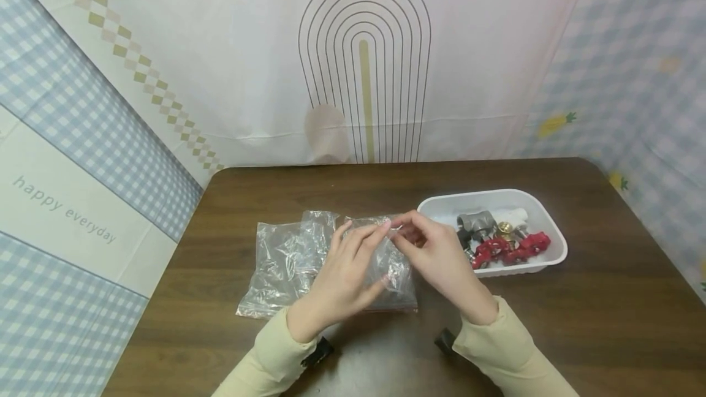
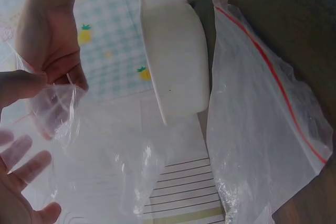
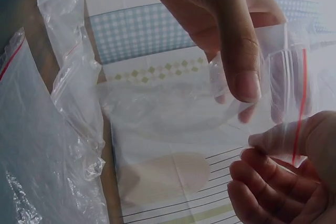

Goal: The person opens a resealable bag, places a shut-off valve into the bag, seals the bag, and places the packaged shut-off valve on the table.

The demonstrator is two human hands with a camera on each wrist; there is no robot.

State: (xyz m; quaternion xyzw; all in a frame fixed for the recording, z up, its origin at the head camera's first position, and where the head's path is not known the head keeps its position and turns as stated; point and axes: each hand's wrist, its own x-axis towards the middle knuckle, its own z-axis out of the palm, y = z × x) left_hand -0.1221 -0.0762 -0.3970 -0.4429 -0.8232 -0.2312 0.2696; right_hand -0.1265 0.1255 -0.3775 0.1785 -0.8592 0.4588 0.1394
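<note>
Right hand (image 1: 441, 256): grasping, thumb and fingers pinching the held bag near its red zip line.
Left hand (image 1: 342, 274): released, fingers fairly straight and against the film, thumb apart; no firm grip shows.
Held bag (image 3: 287, 90): clear plastic, raised between both hands.
Slip risk: the smooth film might slide free, since the right hand's pinch looks like the main hold.
Tear risk: uneven pulling beside the zip could stretch or split the thin plastic.
Drag risk: the lying bags overlap, so a sleeve brushing one could shift its neighbours.
Knock risk: the right hand works close to the tray; a wide swing could bump it.
Bag count: at least three in all; overlap hides the exact number. A flat bag (image 1: 273, 256) lies at 9 o'clock from the hands, and a red-zip bag (image 2: 262, 124) lies below them.
Tray count: one white tray (image 1: 524, 269), at 3 o'clock on the tabletop (image 1: 607, 293).
Tray contents: one grey fitting (image 1: 477, 222), one brass piece (image 1: 504, 229), at least two red-handled parts (image 1: 535, 244); others are jumbled.
</note>
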